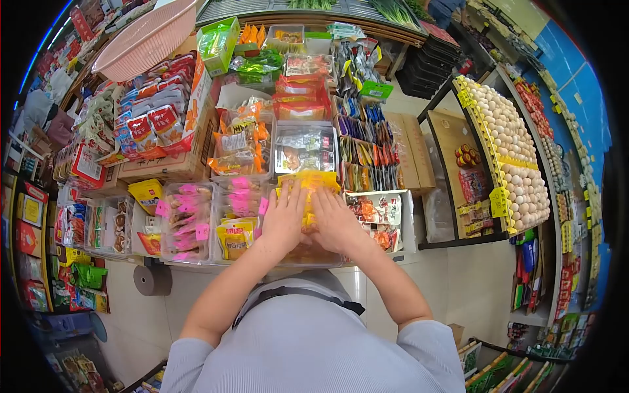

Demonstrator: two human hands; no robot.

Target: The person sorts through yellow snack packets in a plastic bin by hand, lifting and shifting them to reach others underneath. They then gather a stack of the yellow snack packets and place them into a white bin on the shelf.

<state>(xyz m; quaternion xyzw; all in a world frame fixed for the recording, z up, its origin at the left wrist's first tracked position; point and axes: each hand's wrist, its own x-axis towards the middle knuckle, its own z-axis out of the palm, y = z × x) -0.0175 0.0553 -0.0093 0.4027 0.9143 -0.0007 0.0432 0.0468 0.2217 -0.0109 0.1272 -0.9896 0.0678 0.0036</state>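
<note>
Both of my hands lie side by side over yellow snack packets [308, 180] in a clear plastic bin at the front of the display. My left hand [283, 216] rests on the left part of the packets, fingers stretched forward. Beside it, my right hand [333, 219] is laid on the right part, fingers also extended and flat. The palms hide much of the bin. Left of my left hand is a bin with pink-labelled packets [244, 198] and a yellow pouch [236, 239]. White and red packets [377, 209] sit right of my right hand.
Behind the bin stand a clear tray of dark packs [306, 149] and orange snack bags [239, 141]. A black-framed rack [436, 243] with egg trays [514, 150] is at the right. A pink basket [147, 42] sits at the back left. A grey roll [152, 280] hangs below the front edge.
</note>
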